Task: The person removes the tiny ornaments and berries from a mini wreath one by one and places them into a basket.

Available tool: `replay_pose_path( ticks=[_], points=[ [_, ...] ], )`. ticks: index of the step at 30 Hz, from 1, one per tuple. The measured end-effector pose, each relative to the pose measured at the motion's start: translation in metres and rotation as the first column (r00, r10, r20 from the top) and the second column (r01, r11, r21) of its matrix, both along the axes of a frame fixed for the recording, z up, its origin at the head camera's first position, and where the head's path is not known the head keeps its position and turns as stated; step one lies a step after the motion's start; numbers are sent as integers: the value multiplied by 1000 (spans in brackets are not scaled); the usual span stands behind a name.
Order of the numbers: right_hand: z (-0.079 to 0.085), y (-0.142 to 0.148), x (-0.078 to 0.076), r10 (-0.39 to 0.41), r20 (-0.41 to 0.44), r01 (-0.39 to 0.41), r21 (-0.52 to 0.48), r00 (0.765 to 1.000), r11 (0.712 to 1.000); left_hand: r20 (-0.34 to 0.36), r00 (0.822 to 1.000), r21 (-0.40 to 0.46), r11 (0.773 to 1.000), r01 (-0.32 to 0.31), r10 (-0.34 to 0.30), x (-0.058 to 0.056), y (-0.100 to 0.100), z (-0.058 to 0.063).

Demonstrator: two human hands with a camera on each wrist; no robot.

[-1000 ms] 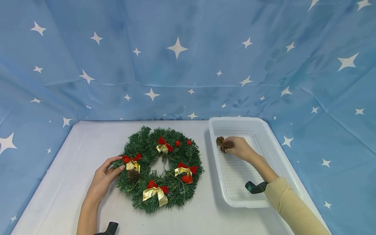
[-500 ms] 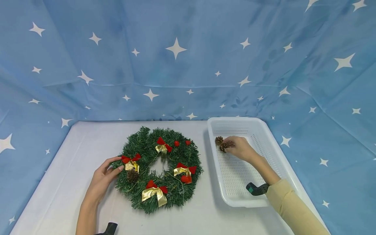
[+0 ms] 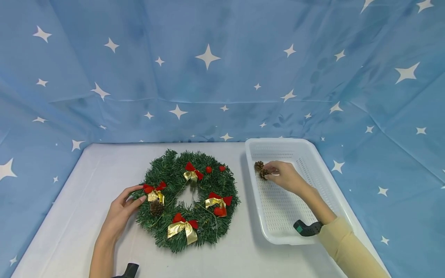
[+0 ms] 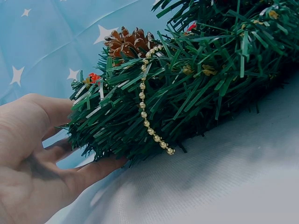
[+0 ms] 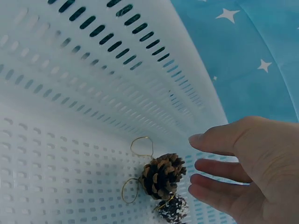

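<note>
A green tinsel wreath (image 3: 222,181) lies on the white table, decorated with red-and-gold bows, red baubles and a pine cone (image 3: 157,208). My left hand (image 3: 119,212) grips its left edge, thumb and fingers on either side of the tinsel; a gold bead string (image 4: 144,114) hangs there. Inside the white basket, my right hand (image 3: 286,177) is beside two small pine cones, its thumb and fingers apart. In the right wrist view, a brown pine cone (image 5: 162,176) with gold loops sits in front of the fingertips, and a white-tipped pine cone (image 5: 173,210) is below it.
The white perforated basket (image 3: 261,216) stands on the right of the table, its rim raised around the right hand. A blue star-printed cloth (image 3: 208,85) hangs behind and at both sides. White cloth (image 3: 104,158) covers the table.
The right hand's fingers have parted and drawn slightly away from the pine cone, which stays in the basket. Left hand and wreath hold their place.
</note>
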State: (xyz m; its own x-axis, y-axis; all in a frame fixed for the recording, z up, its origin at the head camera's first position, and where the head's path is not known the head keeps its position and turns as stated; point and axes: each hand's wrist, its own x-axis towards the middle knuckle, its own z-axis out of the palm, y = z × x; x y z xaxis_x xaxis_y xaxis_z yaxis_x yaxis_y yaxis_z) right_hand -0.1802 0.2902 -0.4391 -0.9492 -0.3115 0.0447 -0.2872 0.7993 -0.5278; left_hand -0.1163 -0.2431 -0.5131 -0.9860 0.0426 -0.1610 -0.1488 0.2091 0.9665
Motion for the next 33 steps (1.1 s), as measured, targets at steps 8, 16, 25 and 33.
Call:
replay_pose_path(
  ticks=[8, 16, 25, 33],
  points=[
    [7, -5, 8, 0, -48, -2, -44, 999, 999, 6, 1000, 0, 1000, -4, 4, -1, 0, 0],
    [19, -15, 14, -20, -84, 14, -74, 996, 997, 8, 1000, -3, 1000, -2, 2, -2, 0, -2],
    [27, -25, 22, -32, -154, 17, -101, 987, 995, 6, 1000, -2, 1000, -4, 4, -1, 1, -2],
    [35, -36, 30, -34, -219, 6, -130, 975, 991, 1, 1000, -2, 1000, -6, 6, -1, 0, -1]
  ],
)
